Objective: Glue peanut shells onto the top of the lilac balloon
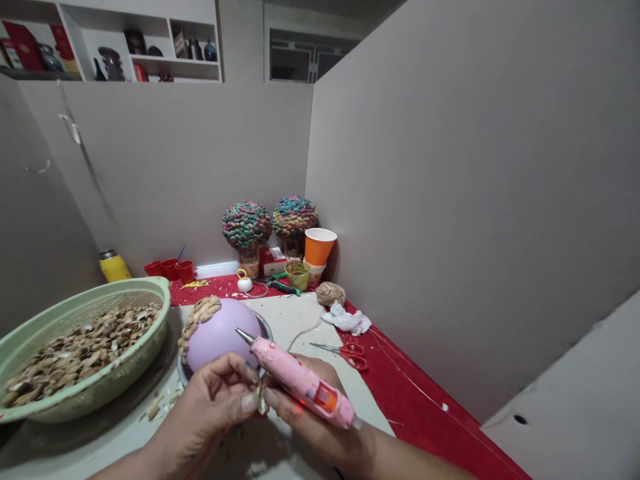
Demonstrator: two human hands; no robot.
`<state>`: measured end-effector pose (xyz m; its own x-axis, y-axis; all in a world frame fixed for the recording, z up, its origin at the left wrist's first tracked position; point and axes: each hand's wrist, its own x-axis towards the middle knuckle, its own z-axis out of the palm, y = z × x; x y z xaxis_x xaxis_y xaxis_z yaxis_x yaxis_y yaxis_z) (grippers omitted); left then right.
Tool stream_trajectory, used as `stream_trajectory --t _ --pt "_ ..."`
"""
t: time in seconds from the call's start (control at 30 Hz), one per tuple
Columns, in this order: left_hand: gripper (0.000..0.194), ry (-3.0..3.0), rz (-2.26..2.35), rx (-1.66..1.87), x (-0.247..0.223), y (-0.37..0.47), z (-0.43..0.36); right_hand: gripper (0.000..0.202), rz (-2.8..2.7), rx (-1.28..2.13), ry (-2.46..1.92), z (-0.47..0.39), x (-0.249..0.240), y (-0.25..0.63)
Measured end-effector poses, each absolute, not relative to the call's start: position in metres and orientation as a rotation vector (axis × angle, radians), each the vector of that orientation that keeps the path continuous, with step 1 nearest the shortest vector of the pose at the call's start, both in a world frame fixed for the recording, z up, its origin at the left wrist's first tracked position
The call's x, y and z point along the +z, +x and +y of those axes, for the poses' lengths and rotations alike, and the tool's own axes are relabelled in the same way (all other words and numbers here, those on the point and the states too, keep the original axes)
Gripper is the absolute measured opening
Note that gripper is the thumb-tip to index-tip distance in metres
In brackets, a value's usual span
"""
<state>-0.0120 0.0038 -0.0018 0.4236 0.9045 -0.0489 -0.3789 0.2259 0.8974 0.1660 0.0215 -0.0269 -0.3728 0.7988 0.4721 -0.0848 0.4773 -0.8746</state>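
Left hand [220, 397] pinching a small peanut shell [261, 398], right hand [313, 393] closed around a pink glue gun [300, 383], fingertips meeting at the shell, purple balloon [223, 331] just beyond the left hand.

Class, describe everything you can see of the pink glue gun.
The glue gun has a pink, plastic-looking, stained body with an orange part showing in a cutout. Its tapered, metal-looking nozzle points forward and left, seen against the purple ball; contact is unclear. The right hand holds it slanted; a red glow shows beneath.
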Motion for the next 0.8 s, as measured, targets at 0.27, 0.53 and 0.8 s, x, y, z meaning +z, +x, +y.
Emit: stream_trajectory --t 0.27,0.53,0.8 --pt "0.03 1.023 0.742 1.009 -0.0079 -0.0139 0.0038 0.004 -1.718 0.979 -0.698 0.0234 -0.0345 0.1661" --pt "0.032 1.005 0.728 1.015 -0.0114 -0.0157 0.0047 0.014 -1.731 0.888 -0.727 0.024 -0.0355 0.1663" --pt "0.03 0.987 0.733 1.096 -0.0095 -0.0093 -0.0015 0.016 -1.835 0.696 -0.647 0.0229 -0.0364 0.1686"
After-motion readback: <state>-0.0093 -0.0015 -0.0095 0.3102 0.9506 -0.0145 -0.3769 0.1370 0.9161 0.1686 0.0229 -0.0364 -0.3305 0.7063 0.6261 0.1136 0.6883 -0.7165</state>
